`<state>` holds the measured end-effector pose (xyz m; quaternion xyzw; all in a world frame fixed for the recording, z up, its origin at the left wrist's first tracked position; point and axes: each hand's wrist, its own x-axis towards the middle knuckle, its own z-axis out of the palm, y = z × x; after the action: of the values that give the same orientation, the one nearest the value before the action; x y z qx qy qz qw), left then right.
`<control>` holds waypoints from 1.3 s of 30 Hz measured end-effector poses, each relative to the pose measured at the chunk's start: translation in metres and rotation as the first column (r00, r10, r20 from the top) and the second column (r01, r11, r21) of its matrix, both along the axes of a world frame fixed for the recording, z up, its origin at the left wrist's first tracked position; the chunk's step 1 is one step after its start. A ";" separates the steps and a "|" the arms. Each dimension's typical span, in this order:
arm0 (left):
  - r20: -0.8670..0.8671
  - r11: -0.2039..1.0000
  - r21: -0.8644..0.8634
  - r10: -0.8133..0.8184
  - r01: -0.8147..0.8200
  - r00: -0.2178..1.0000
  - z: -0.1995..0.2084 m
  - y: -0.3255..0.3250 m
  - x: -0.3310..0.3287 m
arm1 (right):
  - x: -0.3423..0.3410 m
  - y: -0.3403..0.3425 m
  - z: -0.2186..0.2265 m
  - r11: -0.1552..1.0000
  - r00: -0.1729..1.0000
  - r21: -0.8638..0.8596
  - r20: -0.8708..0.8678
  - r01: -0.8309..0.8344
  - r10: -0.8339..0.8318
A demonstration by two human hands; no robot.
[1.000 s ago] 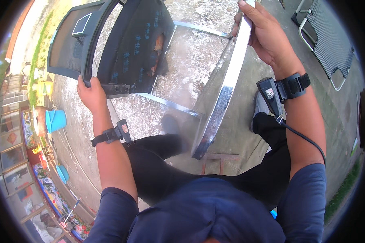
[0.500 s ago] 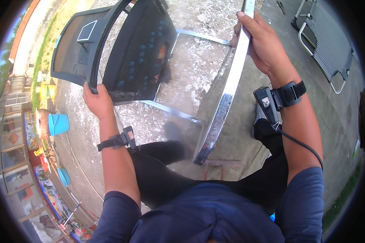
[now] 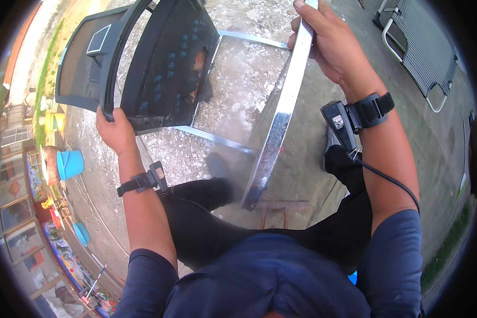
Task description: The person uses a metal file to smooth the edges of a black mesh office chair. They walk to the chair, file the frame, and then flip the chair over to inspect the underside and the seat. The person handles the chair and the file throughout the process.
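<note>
Both my hands hold a tilted office chair (image 3: 159, 74) with a black seat underside, a mesh back (image 3: 79, 66) and a shiny metal frame. My left hand (image 3: 115, 129) is closed round the black edge at the corner between back and seat. Higher up on the right, my right hand (image 3: 328, 40) grips the flat chrome base rail (image 3: 281, 114) near its far end. Two chrome struts join that rail to the seat. The seat's underside is torn near the struts, with orange-brown material showing. Each of my wrists wears a strapped device.
A reddish metal stand (image 3: 284, 208) is on the concrete between my feet. Pale flakes cover the ground beyond. A folding lounger (image 3: 426, 50) lies at the far right. On the left are a blue bucket (image 3: 70, 164), a blue basin (image 3: 81, 233) and a windowed building (image 3: 18, 212).
The chair and both my hands have shifted slightly left and up in the picture; the surroundings also shift left. Both grips stay the same.
</note>
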<state>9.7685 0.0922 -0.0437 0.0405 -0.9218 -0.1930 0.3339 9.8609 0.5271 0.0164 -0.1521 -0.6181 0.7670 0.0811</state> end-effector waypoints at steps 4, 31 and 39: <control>-0.017 1.000 -0.024 0.001 -0.001 1.000 0.000 0.002 0.001 | -0.001 0.005 -0.006 0.999 1.000 0.024 -0.011 -0.023 0.023; -0.020 0.999 -0.025 0.033 -0.034 0.999 -0.001 0.000 -0.001 | -0.003 0.004 -0.013 1.000 0.998 -0.008 -0.057 -0.021 0.021; -0.031 0.999 -0.004 0.053 -0.053 0.998 -0.002 -0.002 -0.004 | -0.003 0.004 -0.011 0.999 0.998 -0.039 -0.056 -0.026 0.024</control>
<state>9.7645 0.0906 -0.0454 0.0612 -0.9156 -0.1825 0.3530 9.8581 0.5315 0.0056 -0.1248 -0.6022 0.7839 0.0855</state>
